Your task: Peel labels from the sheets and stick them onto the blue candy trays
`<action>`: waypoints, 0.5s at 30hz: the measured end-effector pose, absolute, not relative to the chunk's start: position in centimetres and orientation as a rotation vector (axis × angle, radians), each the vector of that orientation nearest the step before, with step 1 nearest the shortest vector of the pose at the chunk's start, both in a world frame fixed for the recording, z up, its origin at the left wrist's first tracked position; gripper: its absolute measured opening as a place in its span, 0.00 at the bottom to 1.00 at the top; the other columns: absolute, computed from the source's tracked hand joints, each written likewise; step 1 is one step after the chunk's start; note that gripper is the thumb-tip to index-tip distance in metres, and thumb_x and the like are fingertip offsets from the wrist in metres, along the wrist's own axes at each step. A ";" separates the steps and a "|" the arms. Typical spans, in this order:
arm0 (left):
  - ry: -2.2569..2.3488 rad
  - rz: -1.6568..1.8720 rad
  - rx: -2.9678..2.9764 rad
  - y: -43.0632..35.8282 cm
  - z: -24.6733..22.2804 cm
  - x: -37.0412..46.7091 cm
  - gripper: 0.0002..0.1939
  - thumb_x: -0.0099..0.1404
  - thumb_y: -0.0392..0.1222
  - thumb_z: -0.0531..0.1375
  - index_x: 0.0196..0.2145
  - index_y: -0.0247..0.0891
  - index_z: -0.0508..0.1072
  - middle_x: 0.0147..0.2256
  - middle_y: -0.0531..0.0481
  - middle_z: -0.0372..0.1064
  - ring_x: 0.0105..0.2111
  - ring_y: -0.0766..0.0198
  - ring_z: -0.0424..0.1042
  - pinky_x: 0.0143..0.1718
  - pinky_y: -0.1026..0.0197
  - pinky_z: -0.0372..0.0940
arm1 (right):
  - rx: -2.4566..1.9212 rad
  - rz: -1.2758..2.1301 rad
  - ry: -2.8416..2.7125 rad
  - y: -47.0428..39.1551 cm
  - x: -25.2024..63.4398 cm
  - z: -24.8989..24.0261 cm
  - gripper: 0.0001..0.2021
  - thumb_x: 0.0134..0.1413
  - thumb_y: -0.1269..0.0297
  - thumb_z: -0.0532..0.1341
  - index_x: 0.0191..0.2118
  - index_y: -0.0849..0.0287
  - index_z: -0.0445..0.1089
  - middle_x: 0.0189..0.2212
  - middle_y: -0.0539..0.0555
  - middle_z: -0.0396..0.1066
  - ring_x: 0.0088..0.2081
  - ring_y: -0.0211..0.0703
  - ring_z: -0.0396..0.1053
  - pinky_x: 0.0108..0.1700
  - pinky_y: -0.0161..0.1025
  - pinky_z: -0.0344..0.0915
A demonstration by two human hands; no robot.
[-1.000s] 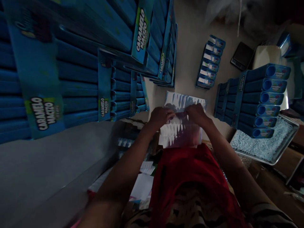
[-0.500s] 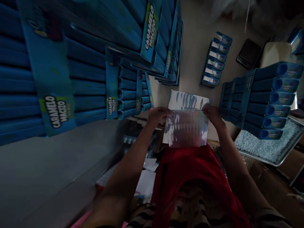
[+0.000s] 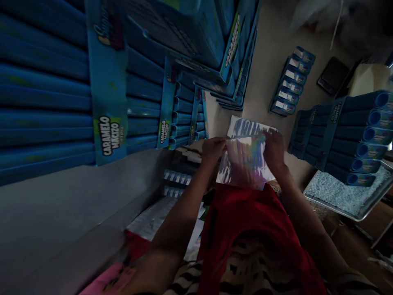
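In front of the red apron, a shiny, rainbow-tinted foil sheet [image 3: 245,164] spans the gap between my two hands. My left hand [image 3: 213,149] pinches its left edge with fingers together. At the upper right corner my right hand [image 3: 274,149] is closed on the same sheet, its fingertips partly hidden. A second shiny layer [image 3: 245,125] with dark streaked reflections lies just beyond the top edge of the held part; whether the two are one folded piece, I cannot tell.
Blue boxes [image 3: 109,102] labelled "Caramelo Macizo" are stacked high at left. More blue boxes [image 3: 340,135] stand at right, beside a metal tray [image 3: 346,214] of pale blue bits. A short row of blue boxes [image 3: 288,88] and a dark scale [image 3: 333,76] sit on the table further back.
My right hand has moved inward over the sheet's upper right corner and shows more of its back. The near part of the foil has tilted, its reflections now more rainbow-coloured. The view has shifted slightly left.
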State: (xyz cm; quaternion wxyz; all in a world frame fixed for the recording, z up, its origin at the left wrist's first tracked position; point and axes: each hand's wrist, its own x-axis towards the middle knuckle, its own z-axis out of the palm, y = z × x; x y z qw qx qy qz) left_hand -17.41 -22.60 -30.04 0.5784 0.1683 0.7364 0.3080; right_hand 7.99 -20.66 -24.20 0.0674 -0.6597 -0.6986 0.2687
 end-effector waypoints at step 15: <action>1.690 0.783 0.225 -22.2 -28.5 -16.5 0.12 0.46 0.43 0.71 0.29 0.33 0.81 0.22 0.50 0.75 0.30 0.55 0.80 0.37 0.55 0.76 | -1.565 0.943 -2.438 -25.4 -2.6 -28.1 0.27 0.68 0.78 0.49 0.71 0.68 0.61 0.69 0.68 0.62 0.69 0.57 0.58 0.69 0.53 0.58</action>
